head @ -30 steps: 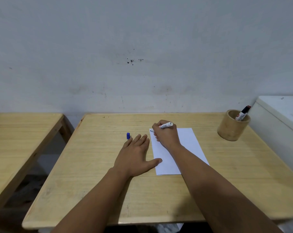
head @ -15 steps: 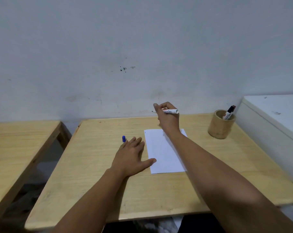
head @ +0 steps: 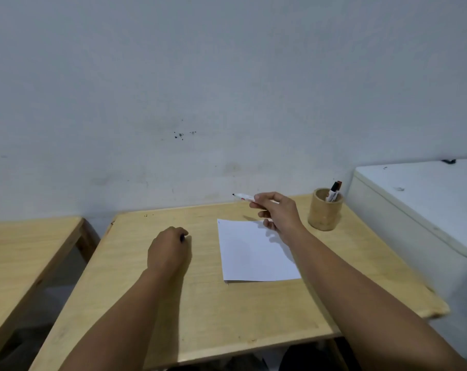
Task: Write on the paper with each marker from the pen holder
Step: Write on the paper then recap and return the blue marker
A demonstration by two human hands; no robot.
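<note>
1. The paper (head: 255, 250) lies flat on the wooden table (head: 200, 311) and serves as the landmark here; no writing can be made out on it.
2. The right hand (head: 276, 212) hovers over the paper's far right corner, fingers pinched around an uncapped white marker (head: 244, 196) whose dark tip points left, above the table beyond the paper's far edge.
3. The left hand (head: 169, 249) rests on the table to the left of the paper, curled into a loose fist; a small dark thing shows at its fingertips, too hidden to identify.
4. The pen holder (head: 324, 210) stands to the right of the paper's far end, holding other markers (head: 334, 192).
</note>
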